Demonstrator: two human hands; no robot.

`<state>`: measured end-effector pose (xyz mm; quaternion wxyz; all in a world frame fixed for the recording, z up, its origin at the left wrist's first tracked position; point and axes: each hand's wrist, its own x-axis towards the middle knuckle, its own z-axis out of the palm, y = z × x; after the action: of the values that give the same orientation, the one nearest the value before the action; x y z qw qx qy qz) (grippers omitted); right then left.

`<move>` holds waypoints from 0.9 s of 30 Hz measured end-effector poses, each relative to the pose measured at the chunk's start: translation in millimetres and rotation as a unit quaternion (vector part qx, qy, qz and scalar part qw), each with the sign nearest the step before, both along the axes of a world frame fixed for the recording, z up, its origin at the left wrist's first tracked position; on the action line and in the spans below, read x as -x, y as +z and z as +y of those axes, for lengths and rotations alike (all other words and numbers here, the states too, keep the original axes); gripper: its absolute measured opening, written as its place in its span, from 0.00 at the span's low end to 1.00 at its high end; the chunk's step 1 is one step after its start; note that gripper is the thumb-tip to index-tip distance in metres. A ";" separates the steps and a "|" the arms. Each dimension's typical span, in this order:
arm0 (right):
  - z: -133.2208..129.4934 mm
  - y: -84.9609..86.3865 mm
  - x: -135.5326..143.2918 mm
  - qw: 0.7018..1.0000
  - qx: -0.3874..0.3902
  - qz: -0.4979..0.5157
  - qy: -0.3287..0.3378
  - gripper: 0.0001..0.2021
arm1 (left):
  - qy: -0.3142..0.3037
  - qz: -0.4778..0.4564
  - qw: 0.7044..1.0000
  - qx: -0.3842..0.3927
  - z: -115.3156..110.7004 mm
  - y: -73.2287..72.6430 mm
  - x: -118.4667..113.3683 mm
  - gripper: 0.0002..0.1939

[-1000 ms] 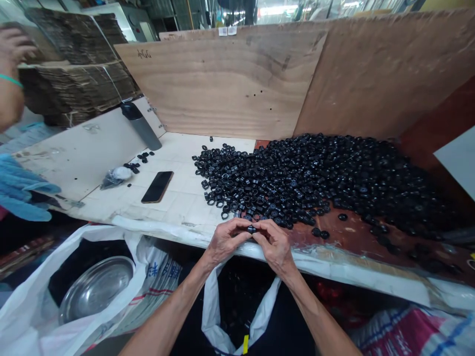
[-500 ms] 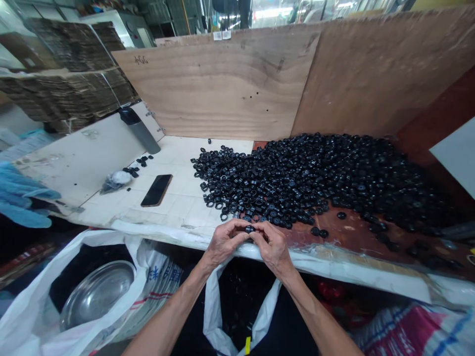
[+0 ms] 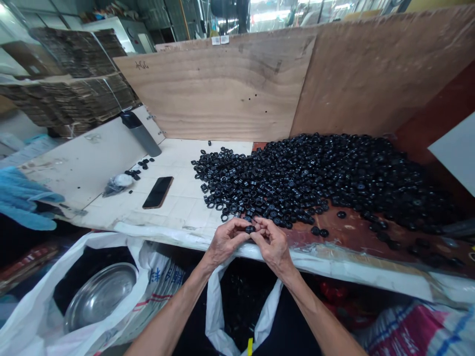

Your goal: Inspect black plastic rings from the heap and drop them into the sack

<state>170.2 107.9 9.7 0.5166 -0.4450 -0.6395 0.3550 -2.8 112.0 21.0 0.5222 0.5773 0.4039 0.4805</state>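
Note:
Between my two hands, at the table's front edge, is a small round black plastic part [image 3: 250,229]. My left hand [image 3: 227,238] pinches it from the left with thumb and fingers. My right hand [image 3: 272,241] closes on it from the right, thumb and fingertips against it. Just beyond my fingers spreads a large pile of black plastic rings and caps [image 3: 297,173]. Below my hands hangs an open white sack [image 3: 214,306] with dark parts inside, hard to make out.
A phone [image 3: 158,192] and a grey bottle [image 3: 143,136] are on the pale left side of the table [image 3: 185,198]. A plywood board [image 3: 215,94] walls the back. At lower left, a metal bowl [image 3: 104,294] rests in another white sack [image 3: 33,321]; a blue glove [image 3: 25,198] hangs nearby.
My right fingers have shifted slightly and spread a little around the black part, which shows more now. My left hand keeps its grip. The view has tilted very slightly.

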 end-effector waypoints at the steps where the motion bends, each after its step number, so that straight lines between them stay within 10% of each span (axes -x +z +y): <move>1: 0.0 0.5 0.6 1.000 -0.003 -0.009 -0.003 0.11 | 0.000 0.001 1.000 0.000 0.3 -0.4 0.8 0.12; 27: -5.5 8.9 -0.4 0.997 -0.045 -0.059 0.003 0.08 | 0.013 0.021 0.999 -0.035 -3.6 2.4 -2.5 0.10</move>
<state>170.7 102.5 18.6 0.4963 -0.4395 -0.6859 0.3002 -0.3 108.5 23.4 0.4870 0.5996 0.4054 0.4890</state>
